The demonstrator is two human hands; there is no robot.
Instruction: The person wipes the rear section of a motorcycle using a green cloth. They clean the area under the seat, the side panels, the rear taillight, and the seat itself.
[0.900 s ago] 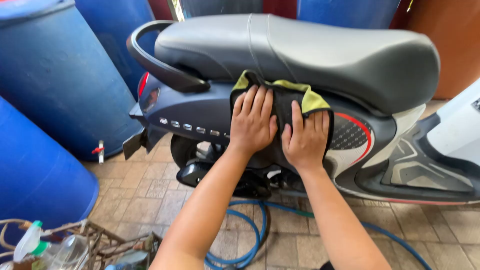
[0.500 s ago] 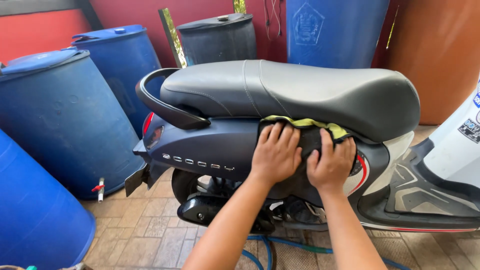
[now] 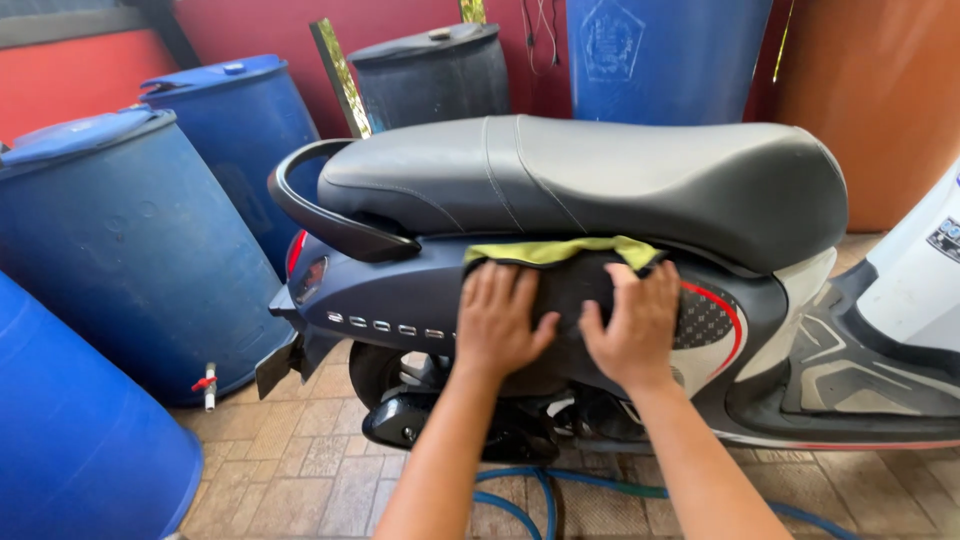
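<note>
Left hand: the left hand [image 3: 497,322] lies flat, fingers spread and open, palm pressed on a dark cloth [image 3: 562,285] against the scooter's side panel [image 3: 400,295]; it grips nothing.
Right hand: the right hand [image 3: 632,327] lies just beside the left, also flat and open, fingers splayed on the same cloth.
Cloth: dark with a yellow-green edge [image 3: 560,250] folded over just above both hands' fingertips, tucked under the seat's rim.
Above the hands: a long black seat [image 3: 590,180], with a curved black grab rail [image 3: 320,215] out past the left hand.
Beyond the left hand: blue plastic barrels [image 3: 120,250], one with a small red tap [image 3: 205,383] low down; a dark barrel [image 3: 430,75] behind the seat.
Beyond the right hand: white bodywork [image 3: 915,290] and the footboard [image 3: 850,375].
Below the wrists: a blue hose [image 3: 520,490] on the paved floor [image 3: 300,450].
Hidden: the cloth's middle lies under the palms; the wheel and engine parts below are in shadow; the nearest barrel and the white bodywork are cut off by the frame.
</note>
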